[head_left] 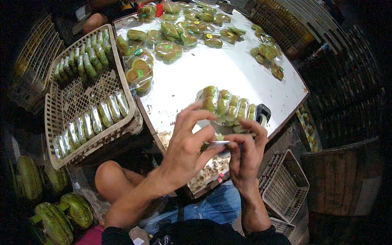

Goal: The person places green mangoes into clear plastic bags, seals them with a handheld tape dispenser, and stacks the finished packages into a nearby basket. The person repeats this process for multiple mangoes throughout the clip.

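Note:
Over the near edge of the white table, my left hand and my right hand meet. Thumbs and forefingers are closed on a small white strip between them. What the strip is made of cannot be made out. Just beyond my fingers lies a row of clear-wrapped packs of green-brown fruit, standing side by side. My fingers partly hide their near ends. A black tape dispenser sits at the right end of that row.
Many bagged fruits cover the table's far side. A plastic crate with wrapped packs stands left. Large green fruits lie on the floor at lower left. Another crate stands at right, near stacked crates.

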